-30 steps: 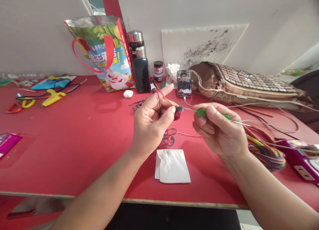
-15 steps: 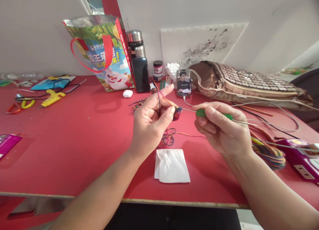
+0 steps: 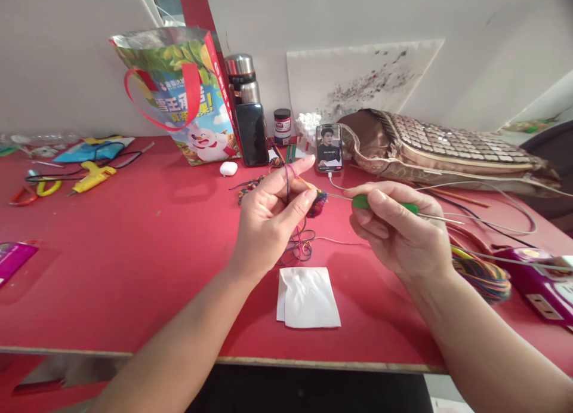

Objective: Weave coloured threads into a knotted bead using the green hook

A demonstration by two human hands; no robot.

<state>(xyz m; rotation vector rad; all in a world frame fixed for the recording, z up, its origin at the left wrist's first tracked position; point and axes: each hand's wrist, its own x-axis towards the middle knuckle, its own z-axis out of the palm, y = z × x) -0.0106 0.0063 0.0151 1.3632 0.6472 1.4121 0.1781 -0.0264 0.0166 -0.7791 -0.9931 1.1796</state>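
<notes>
My left hand (image 3: 273,219) pinches a small multicoloured piece of crochet (image 3: 318,203) between thumb and fingers, its index finger raised with yarn looped over it. My right hand (image 3: 400,228) grips the green handle of a crochet hook (image 3: 360,202). The hook's thin metal shaft reaches left to the crochet piece; its tip is hidden there. Loose strands of yarn (image 3: 302,246) lie in tangled loops on the table below my left hand. To the right, partly behind my right forearm, rests a multicoloured yarn skein (image 3: 482,277).
On the red table (image 3: 134,270) lies a folded white tissue (image 3: 310,298). Behind my hands stand a dark phone (image 3: 252,135), a lit phone (image 3: 329,148) on a cable and a printed bag (image 3: 179,102). A yellow glue gun (image 3: 93,176) is left; a purple power strip (image 3: 546,287) is right.
My left hand has shifted very slightly right, with the crochet piece still in its pinch. My right hand and the hook look almost unmoved; the whole view has drifted a little.
</notes>
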